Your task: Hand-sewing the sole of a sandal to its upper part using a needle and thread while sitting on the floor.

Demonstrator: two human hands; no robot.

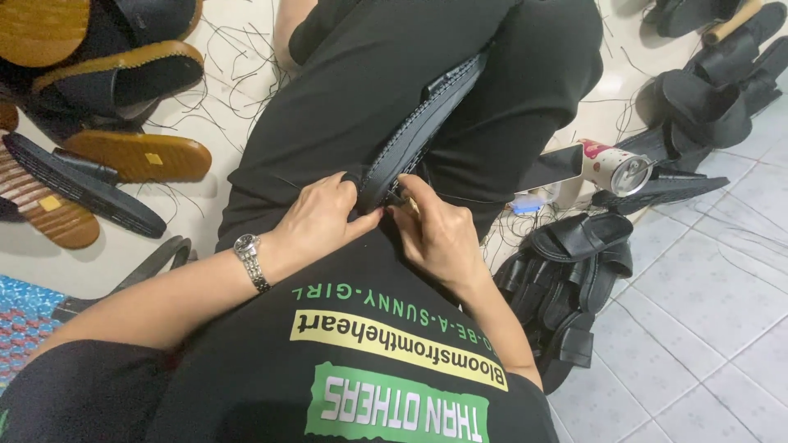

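- Tan-soled sandals [135, 156] and black soles [82, 184] lie heaped on the floor [706, 303] at far left, amid loose threads.
- Left hand [316, 220], a watch [250, 261] on its wrist, pinches the near end of the sole [419, 131].
- That black stitched sole lies along the lap, between the thighs.
- Right hand [435, 230] grips the same end, fingers curled shut.
- A can [611, 168] stands just right of the knee.
- Black sandals [574, 262] pile up at right.

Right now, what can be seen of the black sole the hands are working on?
The black sole looks like rubber, long and narrow, with a ridged, stitched-looking edge. It lies tilted on edge across the person's lap, between the black-trousered thighs. Its near end is pinched between the left hand and right hand.
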